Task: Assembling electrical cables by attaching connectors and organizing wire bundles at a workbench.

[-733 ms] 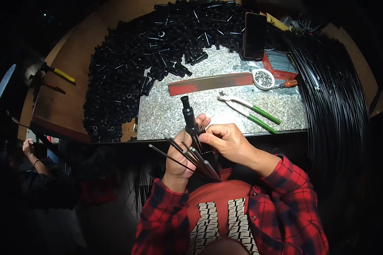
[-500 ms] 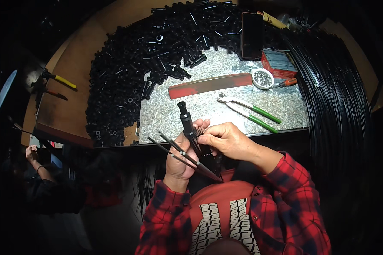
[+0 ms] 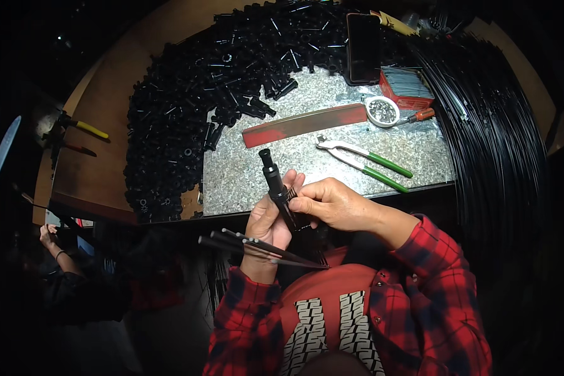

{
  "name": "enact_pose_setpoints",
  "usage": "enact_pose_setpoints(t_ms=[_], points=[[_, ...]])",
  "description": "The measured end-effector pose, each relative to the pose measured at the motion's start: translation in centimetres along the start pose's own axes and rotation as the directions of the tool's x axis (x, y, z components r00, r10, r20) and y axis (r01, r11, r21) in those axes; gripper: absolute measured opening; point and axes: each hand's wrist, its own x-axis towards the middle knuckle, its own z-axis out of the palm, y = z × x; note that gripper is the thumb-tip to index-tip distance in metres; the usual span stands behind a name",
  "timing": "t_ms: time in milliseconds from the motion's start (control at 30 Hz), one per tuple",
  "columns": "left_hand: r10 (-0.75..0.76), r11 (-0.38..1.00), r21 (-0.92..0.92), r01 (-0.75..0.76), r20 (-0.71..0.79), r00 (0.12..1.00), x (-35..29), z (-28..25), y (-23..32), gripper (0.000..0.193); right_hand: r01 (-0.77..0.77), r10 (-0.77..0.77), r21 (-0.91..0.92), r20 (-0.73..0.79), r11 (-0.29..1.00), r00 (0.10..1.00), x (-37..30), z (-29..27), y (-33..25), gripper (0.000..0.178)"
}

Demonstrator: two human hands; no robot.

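Note:
A black umbrella frame (image 3: 273, 178) stands tilted in front of my body, its stepped tube pointing up over the table's front edge. My left hand (image 3: 266, 220) is closed around its lower part from the left. My right hand (image 3: 332, 203) pinches at the right side of the tube, thumb and forefinger together by a row of thin black ribs. What lies between those fingertips is too small to make out. Several dark rods (image 3: 257, 243) fan out leftward across my left wrist. The frame's lower end is hidden in shadow near my lap.
Green-handled pincers (image 3: 363, 164) and a red-black bar (image 3: 304, 125) lie on the speckled tabletop (image 3: 244, 178). Beyond are black tubular parts (image 3: 188, 106), a white cup (image 3: 382, 111), a screwdriver (image 3: 423, 114), a red box (image 3: 407, 94) and a phone (image 3: 363, 50). Long black rods (image 3: 489, 125) hang right; another person's hand (image 3: 47, 235) shows left.
The fanned rods have swung left and downward, from in front of my left palm to across the wrist. Both hands keep nearly the same hold on the frame.

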Motion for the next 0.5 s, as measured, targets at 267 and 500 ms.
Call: enact_pose_setpoints(t_ms=[267,500], points=[[-0.045,0.999,0.002,0.045,-0.008,0.999,-0.1,1.4,0.4,0.038,0.034,-0.033,-0.052,0.035,0.998,0.999,-0.3,-0.4,-0.2,0.030],[-0.140,0.989,0.032,0.143,-0.079,0.987,-0.3,1.0,0.4,0.061,0.023,-0.022,-0.010,0.106,1.000,0.994,0.7,-1.4,0.7,0.027]])
